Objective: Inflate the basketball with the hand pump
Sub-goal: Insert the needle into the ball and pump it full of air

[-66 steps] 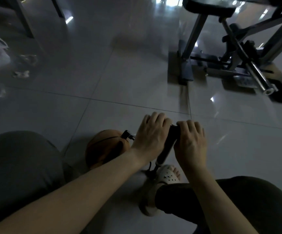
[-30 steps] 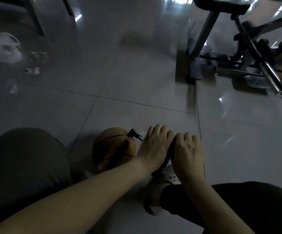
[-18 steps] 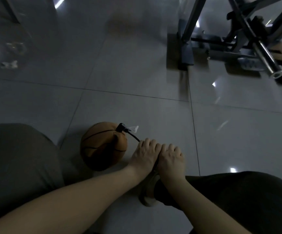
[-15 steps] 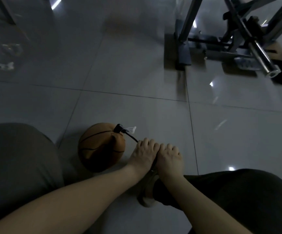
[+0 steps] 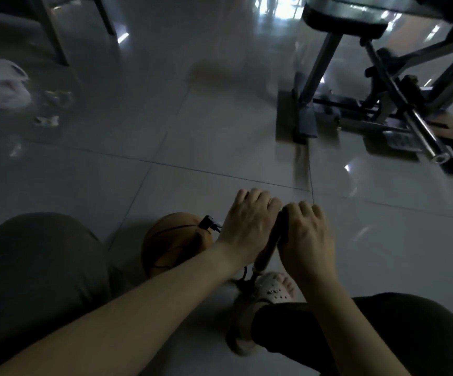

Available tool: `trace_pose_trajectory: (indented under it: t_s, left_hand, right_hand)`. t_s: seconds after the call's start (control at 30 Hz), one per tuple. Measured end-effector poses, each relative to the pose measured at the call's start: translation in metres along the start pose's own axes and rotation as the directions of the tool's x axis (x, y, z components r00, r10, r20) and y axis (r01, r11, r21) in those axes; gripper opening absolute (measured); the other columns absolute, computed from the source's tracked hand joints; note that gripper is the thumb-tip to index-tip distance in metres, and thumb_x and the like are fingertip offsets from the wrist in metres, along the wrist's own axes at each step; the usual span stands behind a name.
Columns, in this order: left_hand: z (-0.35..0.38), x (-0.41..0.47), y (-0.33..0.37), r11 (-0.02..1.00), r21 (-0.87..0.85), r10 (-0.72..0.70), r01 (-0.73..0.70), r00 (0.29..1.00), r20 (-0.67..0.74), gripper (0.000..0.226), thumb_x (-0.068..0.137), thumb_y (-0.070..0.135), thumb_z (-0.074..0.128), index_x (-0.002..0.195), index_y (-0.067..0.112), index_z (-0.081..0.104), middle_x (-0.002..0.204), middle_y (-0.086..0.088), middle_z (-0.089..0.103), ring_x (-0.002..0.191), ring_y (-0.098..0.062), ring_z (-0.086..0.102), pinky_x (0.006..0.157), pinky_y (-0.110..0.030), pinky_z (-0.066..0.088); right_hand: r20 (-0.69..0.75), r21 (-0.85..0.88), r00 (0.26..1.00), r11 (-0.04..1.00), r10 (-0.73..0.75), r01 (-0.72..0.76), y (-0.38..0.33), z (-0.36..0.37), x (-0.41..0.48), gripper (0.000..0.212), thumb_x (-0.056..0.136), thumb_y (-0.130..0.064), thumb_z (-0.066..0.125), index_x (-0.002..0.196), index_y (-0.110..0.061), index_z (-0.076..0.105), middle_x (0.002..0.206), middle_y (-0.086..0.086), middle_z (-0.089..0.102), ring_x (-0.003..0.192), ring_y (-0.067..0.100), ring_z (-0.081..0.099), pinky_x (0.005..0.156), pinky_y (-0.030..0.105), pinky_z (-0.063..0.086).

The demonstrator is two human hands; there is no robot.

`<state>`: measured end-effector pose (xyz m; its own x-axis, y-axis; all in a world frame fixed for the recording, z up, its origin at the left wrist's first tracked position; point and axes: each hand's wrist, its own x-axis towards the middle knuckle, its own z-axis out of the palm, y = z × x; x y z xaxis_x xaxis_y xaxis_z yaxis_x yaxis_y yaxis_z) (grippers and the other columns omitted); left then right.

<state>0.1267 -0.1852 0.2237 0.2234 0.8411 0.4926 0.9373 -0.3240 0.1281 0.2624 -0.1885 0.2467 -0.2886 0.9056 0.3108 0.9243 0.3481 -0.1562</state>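
Note:
An orange basketball lies on the tiled floor between my knees, partly creased and soft. A black hose connector is plugged into its top right. The black pump barrel stands tilted beside the ball, its foot under my sandalled foot. My left hand and my right hand grip the two ends of the pump's handle, fingers curled over it, with the handle raised. Both hands hide most of the handle.
A metal exercise bench frame with a steel bar stands at the back right. A white plastic bag and small scraps lie at the far left, near furniture legs. My knees fill the bottom corners.
The handle went down to its lowest point half a second ago and has now come back up with both hands on it. The ball has stayed in place.

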Motion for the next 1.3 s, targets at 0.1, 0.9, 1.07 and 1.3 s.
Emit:
trace_pose_trajectory:
  t_s: [0.1, 0.9, 1.07, 1.3]
  left_hand:
    - [0.026, -0.037, -0.005, 0.998, 0.018, -0.058, 0.057, 0.996, 0.063, 0.012, 0.090, 0.023, 0.061, 0.090, 0.018, 0.050, 0.088, -0.004, 0.053, 0.081, -0.025, 0.046, 0.075, -0.037, 0.038]
    - [0.057, -0.043, -0.017, 0.901, -0.274, -0.017, 0.337, 0.657, 0.754, 0.009, 0.092, 0.020, 0.056, 0.100, 0.020, 0.053, 0.096, -0.004, 0.058, 0.091, -0.029, 0.059, 0.067, -0.035, 0.038]
    - [0.003, -0.003, -0.038, 0.601, -0.489, -0.025, 0.633, 0.626, 0.779, 0.016, 0.095, 0.027, 0.062, 0.087, 0.016, 0.071, 0.083, -0.004, 0.069, 0.074, -0.021, 0.063, 0.069, -0.037, 0.051]
    - [-0.001, 0.001, -0.031, 0.236, -0.505, -0.168, 0.830, 0.547, 0.820, 0.042, 0.100, 0.042, 0.056, 0.085, 0.005, 0.068, 0.060, -0.004, 0.061, 0.047, -0.010, 0.049, 0.044, -0.022, 0.035]
  right_hand:
    - [0.119, -0.090, 0.993, 0.996, 0.013, -0.002, -0.014, 0.034, -0.018, 0.005, 0.088, -0.021, 0.048, 0.086, -0.017, 0.050, 0.081, 0.004, 0.046, 0.073, 0.019, 0.037, 0.062, 0.033, 0.037]
    - [0.664, 0.106, 0.722, 0.931, 0.196, -0.350, 0.021, 0.065, -0.028, 0.013, 0.084, -0.013, 0.057, 0.081, -0.018, 0.045, 0.084, 0.003, 0.053, 0.064, 0.015, 0.047, 0.051, 0.027, 0.032]
    - [0.593, 0.333, 0.787, 0.838, 0.172, -0.433, 0.028, 0.017, 0.002, 0.024, 0.088, -0.029, 0.061, 0.079, -0.008, 0.067, 0.068, 0.010, 0.066, 0.057, 0.020, 0.057, 0.051, 0.034, 0.042]
    - [0.621, 0.487, 0.737, 0.605, 0.267, -0.630, 0.025, 0.003, 0.012, 0.049, 0.107, -0.029, 0.041, 0.080, 0.004, 0.065, 0.056, 0.011, 0.060, 0.044, 0.017, 0.047, 0.042, 0.024, 0.034]
